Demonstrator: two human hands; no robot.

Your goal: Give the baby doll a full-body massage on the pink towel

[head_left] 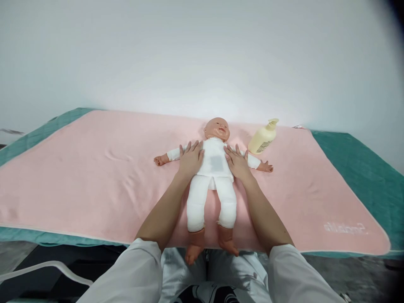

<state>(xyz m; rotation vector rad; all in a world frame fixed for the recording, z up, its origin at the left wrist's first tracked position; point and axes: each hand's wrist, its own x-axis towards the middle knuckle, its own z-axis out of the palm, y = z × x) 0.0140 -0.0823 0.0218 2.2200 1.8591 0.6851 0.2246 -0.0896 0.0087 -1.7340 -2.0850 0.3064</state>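
Observation:
A baby doll [215, 158] with a white cloth body lies on its back on a pink blanket [126, 168], head toward the wall, arms spread, feet over the near edge. My left hand [191, 158] lies on the doll's upper side at the picture's left, fingers apart, near its shoulder. On the opposite side my right hand [236, 161] rests against the chest and upper arm, its fingers also spread. Neither hand grasps anything. Right of the doll's head, a pale yellow pump bottle [262, 139] stands tilted in the view, above the doll's outstretched arm.
Beneath the blanket is a green cover [362, 172], showing at both sides and along the near edge. A pale wall [189, 54] rises behind the table. At the lower left, a white cable [53, 264] curves over a dark object.

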